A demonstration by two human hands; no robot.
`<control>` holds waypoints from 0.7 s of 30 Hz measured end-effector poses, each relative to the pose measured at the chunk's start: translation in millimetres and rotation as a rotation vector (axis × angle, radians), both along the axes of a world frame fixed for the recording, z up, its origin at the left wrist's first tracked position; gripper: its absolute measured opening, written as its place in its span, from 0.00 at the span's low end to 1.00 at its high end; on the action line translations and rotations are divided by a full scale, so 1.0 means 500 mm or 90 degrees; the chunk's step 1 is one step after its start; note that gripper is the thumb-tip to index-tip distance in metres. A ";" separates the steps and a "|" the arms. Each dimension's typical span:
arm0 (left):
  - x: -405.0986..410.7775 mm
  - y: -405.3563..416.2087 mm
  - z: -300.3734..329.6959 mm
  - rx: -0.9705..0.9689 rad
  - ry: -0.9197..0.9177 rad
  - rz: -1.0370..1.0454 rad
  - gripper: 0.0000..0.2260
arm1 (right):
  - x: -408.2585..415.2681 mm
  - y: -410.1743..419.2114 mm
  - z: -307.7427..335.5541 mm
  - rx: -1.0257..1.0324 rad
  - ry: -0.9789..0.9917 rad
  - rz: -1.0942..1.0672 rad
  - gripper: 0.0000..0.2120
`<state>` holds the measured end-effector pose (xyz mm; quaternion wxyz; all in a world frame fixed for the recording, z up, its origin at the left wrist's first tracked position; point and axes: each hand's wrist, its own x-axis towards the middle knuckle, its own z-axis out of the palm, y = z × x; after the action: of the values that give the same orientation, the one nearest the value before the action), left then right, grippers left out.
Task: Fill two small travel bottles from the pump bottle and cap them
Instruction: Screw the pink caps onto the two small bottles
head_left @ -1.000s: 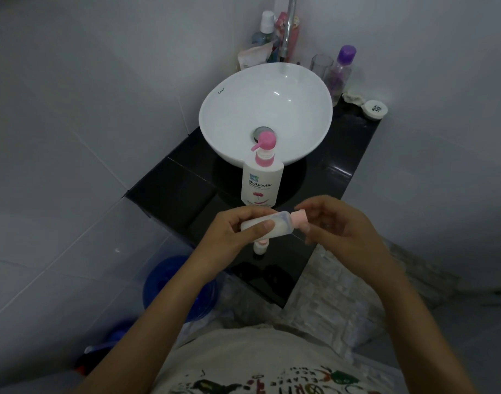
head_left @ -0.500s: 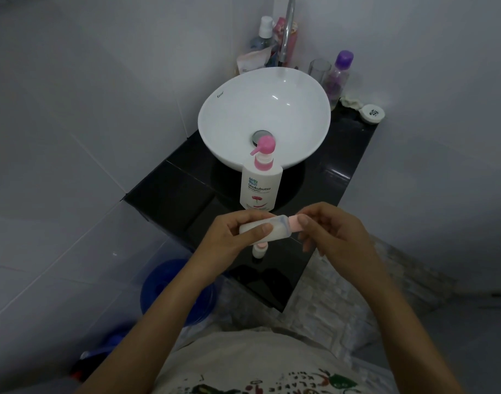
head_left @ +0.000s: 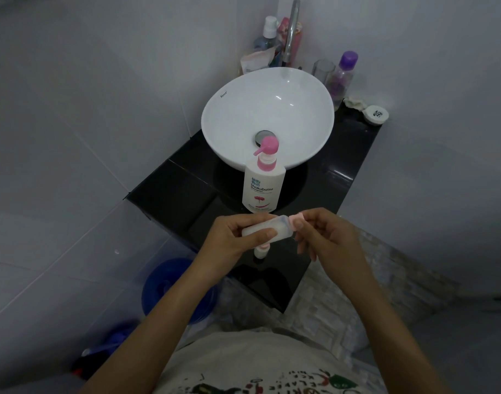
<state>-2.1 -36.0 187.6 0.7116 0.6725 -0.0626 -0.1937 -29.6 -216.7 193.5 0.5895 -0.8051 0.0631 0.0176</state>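
My left hand (head_left: 232, 240) holds a small clear travel bottle (head_left: 282, 227) sideways, its inside white with lotion. The bottle's pink cap (head_left: 296, 218) is pinched between the fingertips of my right hand (head_left: 326, 237) at the bottle's right end. Below my hands a second small travel bottle (head_left: 261, 251) with a pink cap stands on the black counter (head_left: 186, 194), mostly hidden by my left hand. The white pump bottle (head_left: 263, 187) with a pink pump stands upright just beyond my hands, in front of the sink.
A white bowl sink (head_left: 267, 115) sits on the counter with a chrome tap (head_left: 291, 29) behind it. Toiletry bottles, a purple-capped bottle (head_left: 343, 73), a glass (head_left: 323, 70) and a small white jar (head_left: 375, 115) line the back. A blue bucket (head_left: 169, 288) is on the floor below left.
My hands and the bottle stay together in front of the pump bottle; my right fingers have shifted their hold on the pink cap. The camera has tilted slightly.
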 end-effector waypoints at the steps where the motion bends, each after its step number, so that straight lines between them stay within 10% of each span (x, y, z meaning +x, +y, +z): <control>1: 0.000 0.000 -0.002 0.003 -0.004 -0.002 0.13 | 0.000 0.001 -0.003 0.003 0.003 -0.006 0.06; 21: 0.050 0.045 -0.119 0.319 -0.051 -0.023 0.15 | 0.023 0.012 -0.041 -0.059 0.057 -0.019 0.13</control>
<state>22.7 -13.7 128.3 0.5163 0.8336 -0.0524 -0.1891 -18.0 -210.8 172.8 0.5483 -0.8290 0.1022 0.0414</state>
